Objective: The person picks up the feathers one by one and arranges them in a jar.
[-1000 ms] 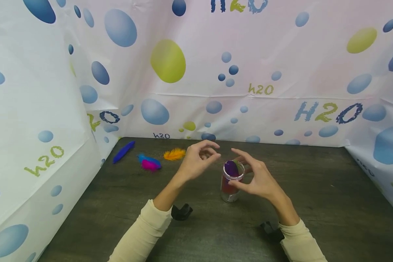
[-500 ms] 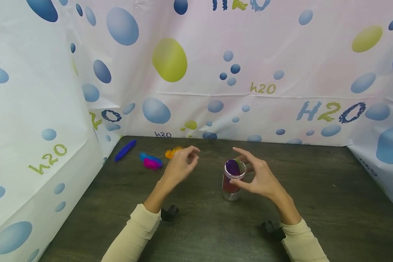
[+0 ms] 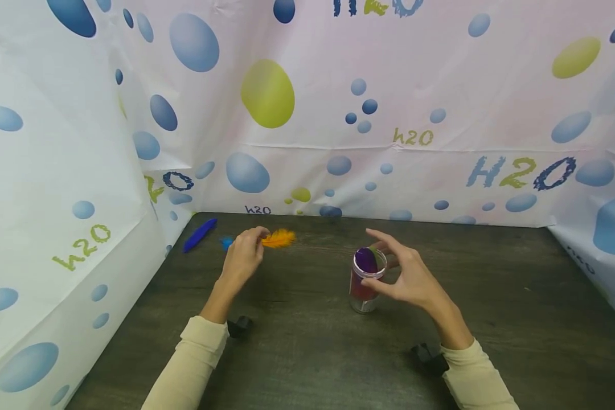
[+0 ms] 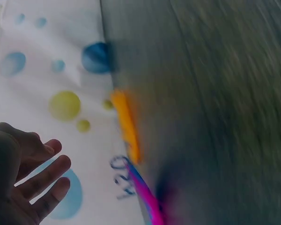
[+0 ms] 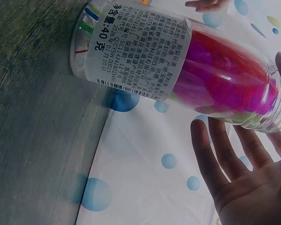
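Observation:
A clear jar (image 3: 363,293) stands upright, packed with coloured feathers; a purple feather (image 3: 365,260) shows at its mouth. My right hand (image 3: 412,282) curves loosely about the rim, thumb in front. The right wrist view shows its fingers (image 5: 222,157) fairly straight and spread beside the jar's neck. To the left, my left hand (image 3: 242,256) reaches over a light blue feather (image 3: 226,243) and hides most of it. Its fingertips overlap the near end of an orange feather (image 3: 281,238). In the left wrist view, a pink feather (image 4: 152,206) lies beyond the loosely bent fingers (image 4: 47,178).
Toward the back left corner of the dark wooden table (image 3: 307,353) lies a dark blue feather (image 3: 200,235). A white sheet (image 3: 318,74) printed with bubbles walls off the back and sides. The jar carries a white printed label (image 5: 138,51).
My left hand has moved left from near the jar, past the orange feather, to over the light blue and pink feathers. The right hand has stayed around the jar's rim.

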Motion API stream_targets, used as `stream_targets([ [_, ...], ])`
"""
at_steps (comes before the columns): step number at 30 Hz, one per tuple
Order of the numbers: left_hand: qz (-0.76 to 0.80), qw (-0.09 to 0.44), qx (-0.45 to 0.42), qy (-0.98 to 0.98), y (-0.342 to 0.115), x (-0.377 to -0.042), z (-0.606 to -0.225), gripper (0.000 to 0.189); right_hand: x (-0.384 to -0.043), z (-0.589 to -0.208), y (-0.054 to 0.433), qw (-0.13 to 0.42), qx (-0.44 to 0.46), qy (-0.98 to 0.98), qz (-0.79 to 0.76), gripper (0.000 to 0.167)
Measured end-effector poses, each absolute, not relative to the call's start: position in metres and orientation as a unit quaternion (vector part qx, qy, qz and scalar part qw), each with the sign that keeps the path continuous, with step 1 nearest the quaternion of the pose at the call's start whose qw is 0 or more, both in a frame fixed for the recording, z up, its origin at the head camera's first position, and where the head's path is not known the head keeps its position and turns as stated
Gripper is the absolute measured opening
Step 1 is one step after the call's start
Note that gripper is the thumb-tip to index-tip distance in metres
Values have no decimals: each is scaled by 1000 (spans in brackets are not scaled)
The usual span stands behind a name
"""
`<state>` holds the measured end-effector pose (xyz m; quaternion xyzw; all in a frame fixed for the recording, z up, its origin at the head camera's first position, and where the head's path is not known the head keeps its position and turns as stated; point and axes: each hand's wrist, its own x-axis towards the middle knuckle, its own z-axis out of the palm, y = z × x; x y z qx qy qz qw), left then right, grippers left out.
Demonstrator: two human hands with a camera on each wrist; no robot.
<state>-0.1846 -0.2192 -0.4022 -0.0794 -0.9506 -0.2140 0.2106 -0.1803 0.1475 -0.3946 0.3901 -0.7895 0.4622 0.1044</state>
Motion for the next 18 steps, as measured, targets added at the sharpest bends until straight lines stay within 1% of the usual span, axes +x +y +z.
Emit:
stream_targets([
  [4, -185, 180, -58, -964, -237, -190, -407, 32, -180, -395, 148, 105, 389, -791, 460, 91],
  [7, -167, 141, -52, -974, -249, -195, -409, 43, -181, -395, 149, 107, 389, -791, 459, 91],
  [9, -158, 114, -53, -979, -255, -198, -410, 46, -181, -396, 150, 108, 389, -791, 459, 91],
  [13, -147, 78, -61, -984, -265, -203, -412, 45, -180, -396, 149, 105, 391, -789, 461, 91],
  [18, -148, 53, -74, -985, -271, -205, -413, 43, -181, -396, 148, 106, 392, -788, 463, 90],
])
